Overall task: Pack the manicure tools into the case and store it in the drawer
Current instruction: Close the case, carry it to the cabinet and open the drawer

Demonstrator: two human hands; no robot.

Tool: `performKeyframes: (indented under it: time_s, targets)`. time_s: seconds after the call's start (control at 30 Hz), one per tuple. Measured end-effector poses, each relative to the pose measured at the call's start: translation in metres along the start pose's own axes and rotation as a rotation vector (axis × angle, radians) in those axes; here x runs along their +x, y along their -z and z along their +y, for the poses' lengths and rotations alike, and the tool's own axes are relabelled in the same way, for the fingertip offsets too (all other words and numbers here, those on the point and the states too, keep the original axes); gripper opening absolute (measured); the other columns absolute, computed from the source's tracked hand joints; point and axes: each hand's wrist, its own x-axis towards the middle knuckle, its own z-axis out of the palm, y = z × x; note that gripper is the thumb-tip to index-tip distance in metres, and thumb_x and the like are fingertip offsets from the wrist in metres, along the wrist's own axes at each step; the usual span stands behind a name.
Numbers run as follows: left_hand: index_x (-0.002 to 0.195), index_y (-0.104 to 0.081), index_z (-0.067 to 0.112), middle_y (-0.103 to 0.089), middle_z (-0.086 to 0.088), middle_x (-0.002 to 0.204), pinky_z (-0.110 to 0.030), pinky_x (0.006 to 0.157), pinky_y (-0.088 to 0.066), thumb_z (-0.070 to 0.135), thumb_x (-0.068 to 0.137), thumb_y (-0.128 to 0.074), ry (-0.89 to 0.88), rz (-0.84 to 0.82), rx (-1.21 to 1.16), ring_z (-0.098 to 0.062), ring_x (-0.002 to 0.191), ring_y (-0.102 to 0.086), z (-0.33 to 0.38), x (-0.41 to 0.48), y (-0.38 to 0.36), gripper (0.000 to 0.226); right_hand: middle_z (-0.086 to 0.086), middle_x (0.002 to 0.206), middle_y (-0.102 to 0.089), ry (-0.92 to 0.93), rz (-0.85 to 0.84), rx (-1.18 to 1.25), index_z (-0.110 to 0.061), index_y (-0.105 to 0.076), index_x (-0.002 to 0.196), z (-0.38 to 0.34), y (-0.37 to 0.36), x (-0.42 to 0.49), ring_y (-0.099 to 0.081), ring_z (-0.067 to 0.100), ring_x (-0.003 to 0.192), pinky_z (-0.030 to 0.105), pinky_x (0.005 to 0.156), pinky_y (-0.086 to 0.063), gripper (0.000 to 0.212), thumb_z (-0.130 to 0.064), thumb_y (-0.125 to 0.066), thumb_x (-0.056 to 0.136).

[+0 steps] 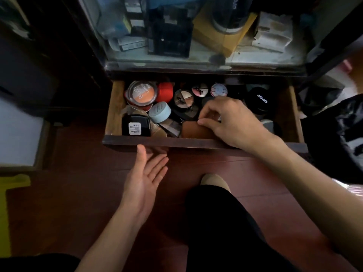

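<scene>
A dark wooden drawer (167,141) is pulled out in front of me, packed with cosmetics. A brown case (193,131) lies inside it near the front edge, right of the middle. My right hand (227,120) reaches into the drawer and rests on the case's right part, thumb and fingers pinched at its upper edge. My left hand (146,177) hovers palm up just below the drawer front, fingers spread, holding nothing. No manicure tools are visible outside the case.
The drawer holds an orange blush compact (141,94), a red pot (165,92), a pale blue round tin (159,112), a black compact (135,125), eyeshadow palettes (183,100) and a black jar (260,101). A cluttered glass shelf (196,61) sits above. My knee (214,181) is below.
</scene>
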Motion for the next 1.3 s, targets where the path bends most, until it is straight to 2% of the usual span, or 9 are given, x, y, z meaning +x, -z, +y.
performKeyframes:
  time_s: [0.1,0.2,0.33,0.5,0.63,0.77,0.97,1.13,1.3]
  targets:
    - [0.138,-0.051,0.008,-0.073,-0.013,0.126,-0.037,0.106,-0.051,0.067,0.072,-0.06,0.015,0.013,-0.047,-0.019,0.118,-0.071,-0.001,-0.002,-0.003,0.089,0.001,0.096,-0.065,-0.016,0.114,-0.028,-0.018,-0.077,0.097,-0.006,0.0,-0.012,-0.066,0.026,0.095,0.046,0.085,-0.053,0.009,-0.027,-0.077,0.095]
    - [0.132,-0.055,0.009,-0.075,-0.011,0.124,-0.034,0.1,-0.052,0.067,0.074,-0.06,0.027,0.001,-0.072,-0.016,0.114,-0.073,-0.001,-0.003,-0.003,0.082,-0.001,0.086,-0.064,-0.022,0.304,0.056,-0.017,-0.076,0.095,-0.009,0.003,-0.042,-0.063,0.022,0.081,0.045,0.075,-0.054,0.011,-0.028,-0.074,0.096]
    - [0.122,-0.062,0.011,-0.077,-0.008,0.122,-0.037,0.098,-0.051,0.067,0.077,-0.058,0.027,-0.026,-0.053,-0.015,0.115,-0.073,0.001,-0.003,0.001,0.072,-0.006,0.079,-0.065,-0.12,0.427,0.211,-0.023,-0.074,0.094,-0.008,0.001,-0.095,-0.06,0.012,0.074,0.027,0.069,-0.05,0.006,-0.027,-0.074,0.098]
    - [0.125,-0.062,0.008,-0.077,-0.008,0.12,-0.043,0.099,-0.05,0.067,0.08,-0.053,0.012,-0.019,-0.023,-0.013,0.113,-0.074,0.0,0.0,0.002,0.076,-0.01,0.078,-0.071,-0.347,0.468,0.389,-0.03,-0.073,0.088,0.012,-0.015,-0.141,-0.065,0.007,0.07,0.008,0.064,-0.044,0.009,-0.03,-0.08,0.094]
    - [0.127,-0.061,0.005,-0.077,-0.01,0.12,-0.041,0.098,-0.055,0.068,0.08,-0.052,-0.012,-0.016,-0.021,-0.015,0.113,-0.074,-0.001,0.0,0.001,0.079,-0.017,0.083,-0.077,-0.611,0.492,0.49,-0.033,-0.075,0.084,0.028,-0.029,-0.153,-0.069,0.001,0.071,0.008,0.064,-0.047,0.026,-0.058,-0.079,0.083]
    - [0.127,-0.061,0.003,-0.078,-0.01,0.116,-0.025,0.092,-0.061,0.068,0.08,-0.049,-0.054,-0.004,0.003,-0.015,0.109,-0.076,-0.001,0.003,0.002,0.08,-0.018,0.088,-0.077,-0.758,0.594,0.613,-0.027,-0.069,0.085,0.039,-0.034,-0.145,-0.073,0.002,0.078,0.007,0.065,-0.051,0.048,-0.07,-0.082,0.068]
    - [0.116,-0.066,0.005,-0.08,-0.01,0.111,-0.021,0.085,-0.062,0.071,0.077,-0.05,-0.11,-0.006,0.08,-0.014,0.103,-0.078,0.002,0.006,0.002,0.078,-0.007,0.082,-0.071,-0.771,0.667,0.644,-0.022,-0.06,0.083,0.038,-0.04,-0.138,-0.063,0.0,0.063,0.01,0.062,-0.05,0.058,-0.071,-0.085,0.061]
    - [0.113,-0.067,0.006,-0.079,-0.012,0.112,-0.022,0.083,-0.063,0.074,0.073,-0.053,-0.12,0.014,0.081,-0.016,0.102,-0.078,0.002,0.007,0.0,0.08,-0.011,0.087,-0.073,-0.769,0.666,0.638,-0.024,-0.062,0.082,0.042,-0.039,-0.138,-0.068,0.015,0.073,0.013,0.062,-0.051,0.056,-0.071,-0.084,0.061]
    - [0.112,-0.067,0.004,-0.08,-0.012,0.11,-0.021,0.083,-0.063,0.073,0.074,-0.053,-0.129,0.013,0.076,-0.017,0.101,-0.078,0.007,0.009,-0.01,0.08,-0.003,0.076,-0.07,-0.741,0.671,0.635,-0.023,-0.061,0.085,0.049,-0.034,-0.129,-0.065,0.0,0.066,0.009,0.062,-0.05,0.059,-0.072,-0.084,0.061]
